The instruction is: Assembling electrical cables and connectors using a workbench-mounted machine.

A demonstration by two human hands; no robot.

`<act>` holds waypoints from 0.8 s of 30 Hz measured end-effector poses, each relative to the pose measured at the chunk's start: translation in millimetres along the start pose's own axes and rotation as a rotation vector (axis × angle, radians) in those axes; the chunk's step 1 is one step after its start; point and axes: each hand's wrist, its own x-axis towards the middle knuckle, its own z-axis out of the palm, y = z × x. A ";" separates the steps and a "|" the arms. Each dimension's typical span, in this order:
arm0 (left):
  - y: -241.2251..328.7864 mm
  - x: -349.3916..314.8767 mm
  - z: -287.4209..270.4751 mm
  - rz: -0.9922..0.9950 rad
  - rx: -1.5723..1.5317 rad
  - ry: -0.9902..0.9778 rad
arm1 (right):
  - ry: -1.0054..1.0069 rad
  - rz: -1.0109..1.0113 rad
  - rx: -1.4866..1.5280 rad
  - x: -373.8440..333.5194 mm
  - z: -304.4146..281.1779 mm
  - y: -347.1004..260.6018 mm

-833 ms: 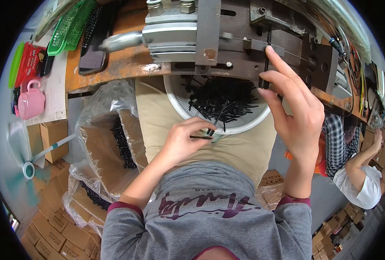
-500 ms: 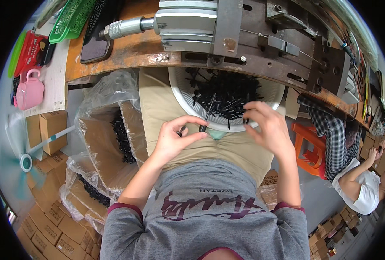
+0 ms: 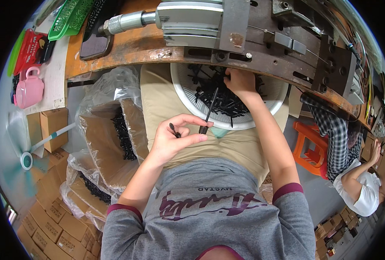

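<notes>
My left hand [image 3: 173, 135] is closed, pinching a thin black rod [image 3: 210, 108] by its thicker, cap-like end between thumb and index finger. The rod points up and away, its tip over the near part of the basin. A second small black piece [image 3: 174, 130] sticks out from the curled fingers of this hand. My right hand [image 3: 243, 82] reaches into the white plastic basin [image 3: 188, 102] on my lap, at the heap of black rods [image 3: 218, 102]. Its fingers are bent and mostly hidden, so what they hold does not show.
Above the basin runs a wooden bench edge [image 3: 127, 60] with a metal fixture [image 3: 192, 26]. A phone [image 3: 96, 47] and pink cup [image 3: 29, 89] lie left. Plastic-lined cartons [image 3: 101, 143] of black parts and a fan [image 3: 26, 160] stand left; an orange stool [image 3: 307, 149] and another person [image 3: 359, 186] are right.
My right hand has moved away from beside my left hand, up and inward, into the far part of the basin. My left hand stays nearly in place with the rod.
</notes>
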 end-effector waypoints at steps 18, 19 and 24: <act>0.1 30.4 8.0 0.106 0.426 0.253 | -0.033 0.305 1.055 -90.9 -130.2 -23.0; 3.1 29.3 9.6 0.091 0.331 0.209 | -0.003 0.275 1.090 -98.9 -139.2 -25.5; 29.3 17.1 23.6 0.020 0.286 -0.050 | -0.008 0.150 1.172 -116.9 -167.1 -33.7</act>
